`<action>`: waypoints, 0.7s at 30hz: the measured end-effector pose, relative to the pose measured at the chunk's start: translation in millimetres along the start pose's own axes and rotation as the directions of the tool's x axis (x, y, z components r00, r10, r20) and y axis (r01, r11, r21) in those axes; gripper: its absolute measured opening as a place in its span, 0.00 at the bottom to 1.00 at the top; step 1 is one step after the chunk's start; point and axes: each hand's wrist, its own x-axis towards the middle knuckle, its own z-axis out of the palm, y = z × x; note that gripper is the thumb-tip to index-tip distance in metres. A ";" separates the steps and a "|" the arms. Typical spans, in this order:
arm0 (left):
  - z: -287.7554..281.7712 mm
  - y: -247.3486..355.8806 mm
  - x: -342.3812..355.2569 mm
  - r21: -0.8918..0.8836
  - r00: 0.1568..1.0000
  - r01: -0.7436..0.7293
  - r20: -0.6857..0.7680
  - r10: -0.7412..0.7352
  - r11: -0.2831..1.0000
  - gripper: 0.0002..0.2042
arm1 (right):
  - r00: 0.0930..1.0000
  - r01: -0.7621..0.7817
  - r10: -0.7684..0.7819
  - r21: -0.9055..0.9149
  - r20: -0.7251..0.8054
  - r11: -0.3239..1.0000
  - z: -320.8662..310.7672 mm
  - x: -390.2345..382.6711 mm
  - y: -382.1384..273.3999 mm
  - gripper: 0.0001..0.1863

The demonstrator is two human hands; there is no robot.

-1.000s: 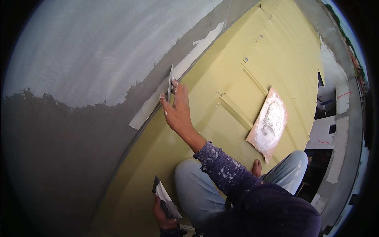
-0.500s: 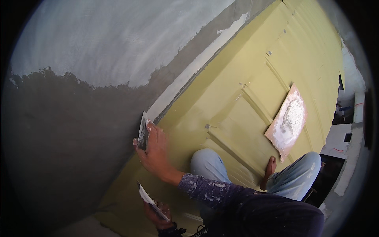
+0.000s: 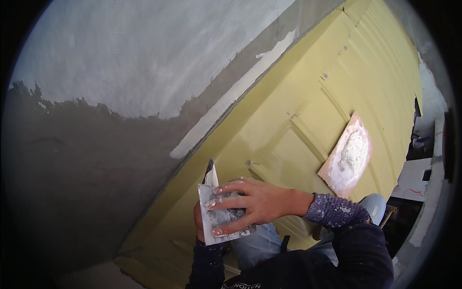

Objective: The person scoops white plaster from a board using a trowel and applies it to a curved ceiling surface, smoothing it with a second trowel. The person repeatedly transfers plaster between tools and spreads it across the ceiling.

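My right hand [image 3: 250, 204] is spread over a flat metal scraper blade [image 3: 208, 226], fingers pressed on its face, which is smeared with white filler. Behind that blade, my left hand [image 3: 198, 221] is mostly hidden; it holds a second filling blade [image 3: 211, 174] with white filler on it. The two blades are close together and overlap in view. Both are over the yellow-green metal sheeting, apart from the wall. A strip of white filler [image 3: 231, 101] runs along the foot of the grey wall [image 3: 86, 159], just above the sheeting's edge.
Ribbed yellow-green sheeting [image 3: 274, 125] slopes under me, with several fasteners. To the right, a torn piece of sacking [image 3: 332, 171] carries a heap of white filler [image 3: 355, 149]. My bent knees are close below my hands. Beyond the right edge lies a dark opening [image 3: 409, 216].
My right hand has come away from the wall with its scraper, moving right and down to the left hand's blade. The left hand has risen slightly.
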 end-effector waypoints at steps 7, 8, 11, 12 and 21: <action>58.3 26.1 24.3 0.094 0.988 0.069 -0.144 -0.055 0.993 0.20 | 0.930 -0.294 0.363 -0.470 0.062 0.832 -77.2 -28.9 15.1 0.39; 63.4 28.8 21.9 0.216 0.989 -0.083 -0.102 0.107 0.973 0.20 | 0.879 -0.322 0.464 -0.581 0.109 0.747 -89.9 -29.0 13.4 0.39; 77.1 40.2 25.9 0.473 0.938 -0.326 0.056 0.341 0.819 0.20 | 0.847 -0.358 0.515 -0.578 0.129 0.733 -123.3 -19.1 -3.4 0.44; 82.9 40.0 27.8 0.461 0.914 -0.383 0.065 0.400 0.800 0.19 | 0.865 -0.319 0.483 -0.596 0.134 0.737 -131.7 -12.8 -10.0 0.44; 123.4 65.1 30.3 0.754 0.478 -0.596 0.057 0.877 0.276 0.34 | 0.950 -0.208 0.297 -0.518 0.093 0.830 -143.8 -15.6 18.0 0.28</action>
